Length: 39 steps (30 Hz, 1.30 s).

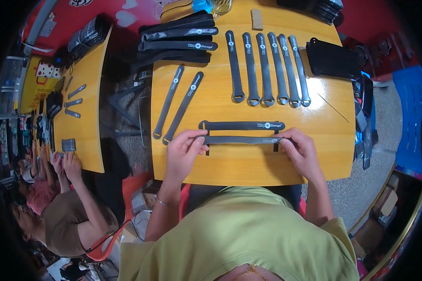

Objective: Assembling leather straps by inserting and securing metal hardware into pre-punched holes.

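A long black strap (241,140) lies flat across the near part of the yellow wooden table (248,166). My left hand (183,152) pinches its left end and my right hand (301,150) pinches its right end. Two short black strips stick out under it near each hand. A second black strap (241,125) with a white label lies just beyond it, parallel.
Several black straps (267,70) lie side by side at the far middle, two more (178,105) slant at the left, and a pile (178,42) sits at the far left. A black pouch (333,58) rests far right. Another person (65,215) works at a second table (82,112) on my left.
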Each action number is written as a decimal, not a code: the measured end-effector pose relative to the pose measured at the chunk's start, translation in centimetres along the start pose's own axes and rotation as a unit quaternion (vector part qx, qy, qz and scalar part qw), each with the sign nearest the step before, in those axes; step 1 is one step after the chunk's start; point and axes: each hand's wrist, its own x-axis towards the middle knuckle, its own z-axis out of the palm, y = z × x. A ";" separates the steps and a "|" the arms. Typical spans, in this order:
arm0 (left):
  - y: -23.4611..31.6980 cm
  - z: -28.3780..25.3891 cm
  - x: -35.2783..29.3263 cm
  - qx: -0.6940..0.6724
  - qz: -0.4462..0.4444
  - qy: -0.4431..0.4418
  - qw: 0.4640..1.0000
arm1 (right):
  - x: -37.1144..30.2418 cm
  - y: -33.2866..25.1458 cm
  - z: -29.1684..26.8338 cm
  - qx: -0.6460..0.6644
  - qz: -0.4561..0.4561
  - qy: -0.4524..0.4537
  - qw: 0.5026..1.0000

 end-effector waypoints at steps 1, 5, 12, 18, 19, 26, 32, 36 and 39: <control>-0.1 0.0 0.3 0.000 -0.002 0.002 1.000 | 0.2 0.0 0.1 0.001 0.001 -0.003 1.000; -0.3 0.1 1.2 0.019 0.012 0.006 1.000 | 0.8 0.6 0.5 0.032 0.031 0.069 0.997; -1.1 0.2 1.7 0.017 -0.024 0.051 0.998 | 1.1 3.3 0.9 0.026 0.036 0.149 0.988; -1.3 0.5 2.1 0.042 -0.019 0.082 0.996 | 1.5 3.4 1.0 0.040 0.045 0.144 0.988; -1.5 0.4 2.1 0.042 -0.021 0.082 0.996 | 1.5 3.4 1.0 0.041 0.046 0.143 0.988; -2.0 0.5 2.4 0.074 0.001 0.094 0.993 | 1.7 3.1 1.3 0.005 0.027 0.153 0.988; -2.0 0.7 2.5 0.069 0.006 0.107 0.992 | 1.7 3.5 1.4 0.024 0.032 0.163 0.986; -1.9 0.8 2.6 0.074 0.002 0.111 0.991 | 1.7 3.4 1.4 0.041 0.030 0.166 0.985; -1.9 0.7 2.6 0.077 -0.012 0.107 0.991 | 1.6 3.4 1.2 0.020 0.030 0.166 0.985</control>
